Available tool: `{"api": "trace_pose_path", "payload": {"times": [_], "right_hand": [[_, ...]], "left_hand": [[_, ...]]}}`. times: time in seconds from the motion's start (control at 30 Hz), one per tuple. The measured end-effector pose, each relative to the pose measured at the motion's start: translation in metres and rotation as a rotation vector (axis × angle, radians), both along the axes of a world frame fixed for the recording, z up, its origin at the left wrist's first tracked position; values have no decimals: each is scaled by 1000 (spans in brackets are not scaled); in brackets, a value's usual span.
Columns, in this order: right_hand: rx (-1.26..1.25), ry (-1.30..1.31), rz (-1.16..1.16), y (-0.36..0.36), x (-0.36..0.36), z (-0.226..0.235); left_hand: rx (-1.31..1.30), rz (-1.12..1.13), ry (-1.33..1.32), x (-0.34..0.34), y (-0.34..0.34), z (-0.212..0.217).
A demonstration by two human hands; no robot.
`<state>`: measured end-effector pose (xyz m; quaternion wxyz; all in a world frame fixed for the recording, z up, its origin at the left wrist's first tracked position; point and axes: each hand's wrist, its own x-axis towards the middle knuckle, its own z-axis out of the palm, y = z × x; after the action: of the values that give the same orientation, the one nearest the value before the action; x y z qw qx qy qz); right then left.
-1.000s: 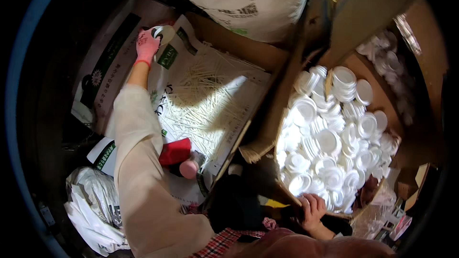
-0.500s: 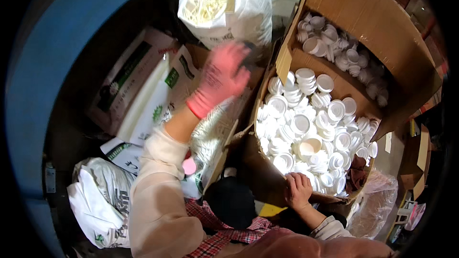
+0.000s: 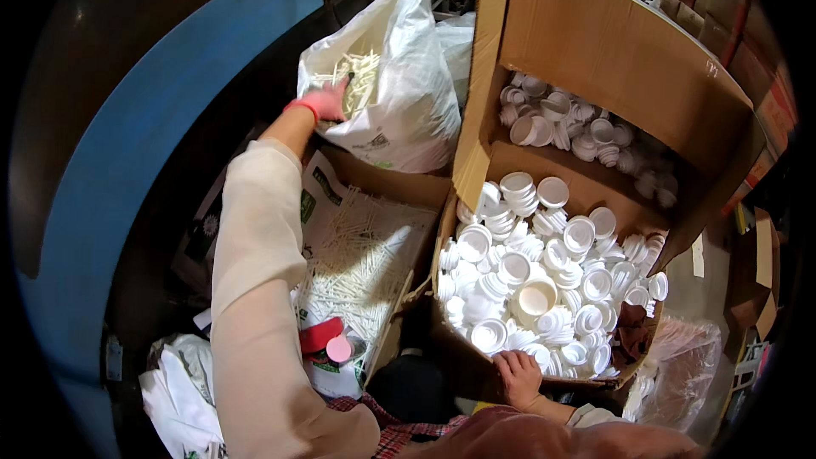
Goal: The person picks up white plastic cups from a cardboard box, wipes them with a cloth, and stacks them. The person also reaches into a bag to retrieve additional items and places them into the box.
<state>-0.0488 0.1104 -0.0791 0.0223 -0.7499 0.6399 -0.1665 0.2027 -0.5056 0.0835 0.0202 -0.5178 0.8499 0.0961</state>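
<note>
Your pink-gloved left hand reaches into the mouth of the white plastic sack of thin white sticks, fingers closing on its rim, I judge, while your bare right hand rests loosely open on the near edge of the cardboard box of white plastic caps.

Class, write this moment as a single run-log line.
left hand: gloved, reaching into white sack of white sticks | right hand: bare, resting on cardboard box rim by white caps

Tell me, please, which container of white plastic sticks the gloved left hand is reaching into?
The left hand reaches into the upright white sack, not the open box of sticks lying nearer the person.
</note>
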Motion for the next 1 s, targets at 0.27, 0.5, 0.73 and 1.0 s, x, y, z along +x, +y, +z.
{"api": "trace_pose_path", "payload": {"times": [0.27,0.5,0.73,1.0], "right_hand": [[-29,32,41,-3,-11,-5],[-42,-46,-35,-7,-10,2],[-42,-44,3,-6,-10,-10],[-30,55,29,-4,-15,-14]], "left_hand": [[-190,-61,326,-95,-58,12],[29,41,518,-142,-59,47],[-358,-236,287,-53,-65,77],[-237,-510,-725,5,-29,21]]}}
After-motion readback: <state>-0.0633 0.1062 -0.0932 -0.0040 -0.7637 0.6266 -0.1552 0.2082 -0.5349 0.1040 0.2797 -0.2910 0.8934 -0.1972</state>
